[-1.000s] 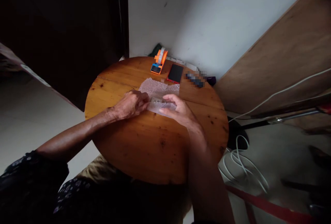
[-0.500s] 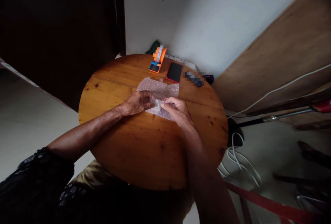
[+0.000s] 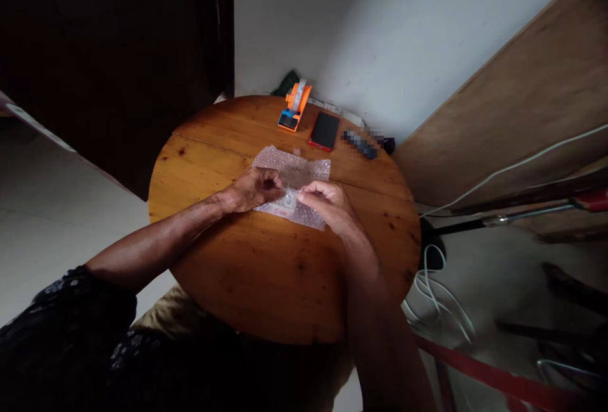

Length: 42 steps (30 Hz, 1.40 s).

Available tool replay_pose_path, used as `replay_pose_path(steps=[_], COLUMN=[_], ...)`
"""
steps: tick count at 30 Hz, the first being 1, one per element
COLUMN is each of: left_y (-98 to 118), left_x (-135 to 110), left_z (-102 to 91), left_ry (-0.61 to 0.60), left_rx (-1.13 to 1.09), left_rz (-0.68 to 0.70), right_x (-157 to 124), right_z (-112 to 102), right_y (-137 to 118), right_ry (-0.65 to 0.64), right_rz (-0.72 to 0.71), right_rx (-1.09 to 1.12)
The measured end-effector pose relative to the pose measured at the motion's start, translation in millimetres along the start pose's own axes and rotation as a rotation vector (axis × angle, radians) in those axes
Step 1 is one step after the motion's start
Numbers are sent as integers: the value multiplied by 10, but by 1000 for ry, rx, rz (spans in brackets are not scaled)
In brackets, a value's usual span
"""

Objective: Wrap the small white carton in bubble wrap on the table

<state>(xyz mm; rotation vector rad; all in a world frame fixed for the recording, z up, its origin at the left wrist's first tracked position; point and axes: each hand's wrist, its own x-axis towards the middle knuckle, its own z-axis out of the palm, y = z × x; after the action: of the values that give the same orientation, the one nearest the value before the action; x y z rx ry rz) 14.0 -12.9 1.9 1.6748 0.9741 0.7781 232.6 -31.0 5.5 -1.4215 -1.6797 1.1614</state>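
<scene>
A sheet of bubble wrap (image 3: 311, 171) lies on the round wooden table (image 3: 247, 285) beneath both hands. Between the fingertips is a small clear plastic packet (image 3: 288, 200) with something pale inside that I cannot make out; some red print shows beside its lower edge. My left hand (image 3: 259, 189) pinches the packet at its upper left, fingers curled in. My right hand (image 3: 329, 201) grips its right side between thumb and forefinger.
Toward the wall stand an orange and blue tape dispenser (image 3: 295, 106), a red-edged phone (image 3: 324, 131) and a blurred dark object (image 3: 360, 144). White cable (image 3: 434, 295) loops on the floor to the right, near a red bar (image 3: 494, 371).
The packet now lies flatter between my fingers, with more of it and the red print showing. My hands stay nearly in place; the whole view has shifted slightly.
</scene>
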Motion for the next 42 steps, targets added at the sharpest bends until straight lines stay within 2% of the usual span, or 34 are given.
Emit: replay_pose_path(steps=[8,10,12,15,17,19,22,28,31,34,35,38,42], left_y=[-7,2,13,27,31,27,4,-52,-54,-23,-7,27,21], left_x=[10,14,20,29,33,34,32,43,61,29,-4,-164,-395], left_z=[15,24,31,32,26,17,5,-4,-80,-243,-307,-483,-587], left_ry=[-22,-19,-18,-20,-18,-22,-21,-1,116,318,384,415,240], left_rx=[-83,-92,-85,-72,-66,-60,-63,-80,14,167,232,416,498], left_rz=[-56,-71,-81,-84,-75,-60,-34,-7,23,20,4,-116,-388], right_x=[-25,-20,-29,-95,-159,-210,-226,-193,-215,-243,-250,-258,-256], right_z=[-25,-33,-31,14,72,140,222,244,231,240,248,286,339], right_y=[-49,-36,-44,-127,-203,-255,-255,-205,-233,-271,-282,-300,-299], right_ry=[-42,-4,119,330,362,271,120,52,12,-10,-11,4,25], right_rz=[25,-7,-103,-375,-560,-644,-625,-577,-582,-567,-560,-552,-581], right_rx=[-143,-219,-308,-477,-576,-661,-741,-747,-793,-863,-888,-960,-1037])
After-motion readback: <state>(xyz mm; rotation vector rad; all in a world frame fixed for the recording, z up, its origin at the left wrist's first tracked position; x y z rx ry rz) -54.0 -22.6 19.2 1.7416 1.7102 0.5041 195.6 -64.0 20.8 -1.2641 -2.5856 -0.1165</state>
